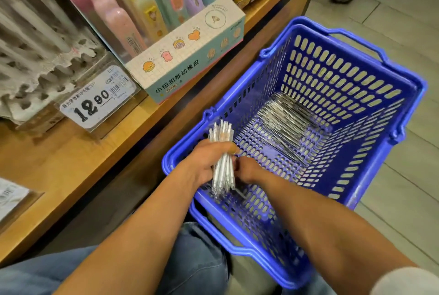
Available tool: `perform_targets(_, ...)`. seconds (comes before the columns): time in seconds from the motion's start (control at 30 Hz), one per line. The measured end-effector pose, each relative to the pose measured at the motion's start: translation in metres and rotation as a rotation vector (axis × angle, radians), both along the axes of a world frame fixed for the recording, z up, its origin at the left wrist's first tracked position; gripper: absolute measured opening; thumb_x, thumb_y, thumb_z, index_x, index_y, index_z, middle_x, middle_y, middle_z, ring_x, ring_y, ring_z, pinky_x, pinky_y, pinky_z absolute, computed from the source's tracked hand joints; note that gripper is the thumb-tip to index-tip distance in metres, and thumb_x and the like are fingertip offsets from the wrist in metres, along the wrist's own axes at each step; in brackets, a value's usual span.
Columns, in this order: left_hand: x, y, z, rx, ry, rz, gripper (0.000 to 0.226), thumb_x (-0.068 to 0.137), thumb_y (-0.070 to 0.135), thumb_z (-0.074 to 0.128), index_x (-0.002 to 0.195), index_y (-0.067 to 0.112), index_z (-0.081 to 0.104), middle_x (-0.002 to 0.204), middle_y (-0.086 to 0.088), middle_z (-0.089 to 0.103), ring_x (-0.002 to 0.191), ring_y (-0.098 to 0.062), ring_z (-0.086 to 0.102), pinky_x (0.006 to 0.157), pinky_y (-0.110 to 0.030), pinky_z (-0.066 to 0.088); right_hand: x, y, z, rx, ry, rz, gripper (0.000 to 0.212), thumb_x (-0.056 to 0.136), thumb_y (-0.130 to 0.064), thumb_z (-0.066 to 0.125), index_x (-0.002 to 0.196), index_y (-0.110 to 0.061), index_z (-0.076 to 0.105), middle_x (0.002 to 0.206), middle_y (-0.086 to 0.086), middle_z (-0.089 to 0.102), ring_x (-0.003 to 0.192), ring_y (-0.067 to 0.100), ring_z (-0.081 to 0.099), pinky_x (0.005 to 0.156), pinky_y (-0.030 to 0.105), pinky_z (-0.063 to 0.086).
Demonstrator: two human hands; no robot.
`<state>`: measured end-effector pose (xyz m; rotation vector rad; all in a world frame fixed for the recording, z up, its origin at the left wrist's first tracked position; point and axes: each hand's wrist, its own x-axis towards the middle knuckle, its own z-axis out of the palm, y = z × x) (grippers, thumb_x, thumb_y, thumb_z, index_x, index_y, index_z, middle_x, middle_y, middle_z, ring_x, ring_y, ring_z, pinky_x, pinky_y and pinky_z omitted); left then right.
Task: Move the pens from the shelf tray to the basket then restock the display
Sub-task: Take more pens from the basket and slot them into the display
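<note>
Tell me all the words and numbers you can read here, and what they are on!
"12.90": price tag at the shelf edge; its small print and barcode are too blurred to read.
"小纽扣推动橡皮": front of the eraser display box; the smaller print on the box is too small to read.
Pens and blue basket: no text can be read.
</note>
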<state>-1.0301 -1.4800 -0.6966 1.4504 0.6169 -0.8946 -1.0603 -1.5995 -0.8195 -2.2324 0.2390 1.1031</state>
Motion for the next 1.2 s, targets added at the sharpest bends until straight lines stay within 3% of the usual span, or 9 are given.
perform_targets(0.07, 0.000, 0.002, -0.001, 0.015, -0.005, -0.001, 0.012, 0.080, -0.006, 0.068, 0.078, 0.004, 0.062, 0.050, -0.007, 0.059, 0.045, -0.018, 0.059, 0.049, -0.026, 0.053, -0.006, 0.017, -0.016, -0.105, -0.067, 0.082, 0.032, 0.094, -0.026, 0.058, 0.121, -0.010, 0.060, 0.122, 0.015, 0.063, 0.110, 0.033, 0.060, 0.093, 0.040, 0.050)
perform_targets(0.23, 0.002, 0.002, -0.005, 0.025, 0.002, 0.009, 0.012, 0.078, -0.004, 0.071, 0.084, 0.003, 0.063, 0.053, -0.008, 0.061, 0.051, -0.020, 0.061, 0.058, -0.031, 0.055, -0.011, 0.035, -0.024, -0.102, -0.104, 0.140, 0.030, 0.097, -0.021, 0.051, 0.124, -0.013, 0.058, 0.122, 0.012, 0.063, 0.111, 0.033, 0.061, 0.095, 0.041, 0.051)
perform_targets(0.37, 0.002, 0.000, -0.002, 0.006, 0.026, 0.024, 0.010, 0.081, -0.007, 0.067, 0.086, 0.000, 0.061, 0.055, -0.013, 0.063, 0.046, -0.020, 0.063, 0.047, -0.029, 0.054, -0.004, 0.016, -0.013, -0.178, -0.083, 0.209, 0.028, 0.096, -0.016, 0.053, 0.122, -0.009, 0.056, 0.120, 0.014, 0.062, 0.106, 0.033, 0.062, 0.090, 0.041, 0.052)
perform_targets(0.43, 0.002, -0.001, 0.000, -0.006, 0.030, 0.017, 0.009, 0.082, -0.008, 0.064, 0.084, 0.000, 0.061, 0.052, -0.011, 0.062, 0.043, -0.018, 0.062, 0.042, -0.027, 0.052, -0.006, -0.003, -0.003, -0.209, -0.076, 0.164, 0.013, 0.097, -0.015, 0.051, 0.102, -0.005, 0.058, 0.110, 0.017, 0.064, 0.094, 0.033, 0.062, 0.079, 0.037, 0.052)
perform_targets(0.53, 0.001, -0.005, 0.001, -0.009, 0.034, 0.019, 0.009, 0.083, -0.006, 0.065, 0.087, 0.001, 0.062, 0.054, -0.008, 0.065, 0.048, -0.015, 0.065, 0.045, -0.028, 0.054, -0.010, -0.033, 0.019, -0.242, -0.051, 0.030, 0.028, 0.100, -0.023, 0.047, 0.075, -0.010, 0.044, 0.088, 0.014, 0.059, 0.078, 0.031, 0.056, 0.062, 0.032, 0.040)
perform_targets(0.63, -0.003, -0.013, 0.001, -0.002, 0.020, 0.066, 0.017, 0.081, -0.006, 0.066, 0.096, -0.001, 0.062, 0.062, -0.011, 0.065, 0.048, -0.015, 0.066, 0.047, -0.029, 0.056, -0.011, -0.054, 0.045, -0.178, -0.052, -0.196, 0.029, 0.099, -0.026, 0.049, 0.076, -0.016, 0.035, 0.072, 0.006, 0.047, 0.061, 0.020, 0.047, 0.049, 0.029, 0.032)
perform_targets(0.8, -0.009, -0.024, 0.013, 0.000, 0.013, 0.097, 0.023, 0.080, -0.006, 0.067, 0.101, -0.002, 0.060, 0.079, -0.014, 0.065, 0.059, -0.019, 0.068, 0.051, -0.030, 0.056, -0.018, -0.080, 0.100, -0.059, -0.103, -0.352, 0.025, 0.104, -0.024, 0.037, 0.085, -0.010, 0.045, 0.085, 0.013, 0.052, 0.076, 0.022, 0.051, 0.067, 0.032, 0.043)
perform_targets(0.97, -0.018, -0.016, 0.090, -0.015, 0.072, 0.061, 0.020, 0.080, -0.010, 0.064, 0.099, -0.003, 0.062, 0.073, -0.014, 0.068, 0.055, -0.019, 0.070, 0.050, -0.035, 0.057, -0.050, -0.094, 0.194, 0.049, -0.149, -0.542, 0.032, 0.105, -0.027, 0.036, 0.083, -0.010, 0.052, 0.069, 0.006, 0.058, 0.057, 0.018, 0.053, 0.056, 0.028, 0.043)
perform_targets(1.2, -0.061, 0.016, 0.303, -0.037, 0.059, 0.045, 0.013, 0.083, -0.009, 0.064, 0.087, 0.003, 0.062, 0.057, -0.007, 0.068, 0.050, -0.016, 0.069, 0.045, -0.028, 0.054, -0.102, -0.096, 0.405, 0.088, -0.201, -0.576, 0.033, 0.099, -0.022, 0.043, 0.089, 0.003, 0.061, 0.066, 0.008, 0.066, 0.054, 0.017, 0.063, 0.048, 0.025, 0.041)
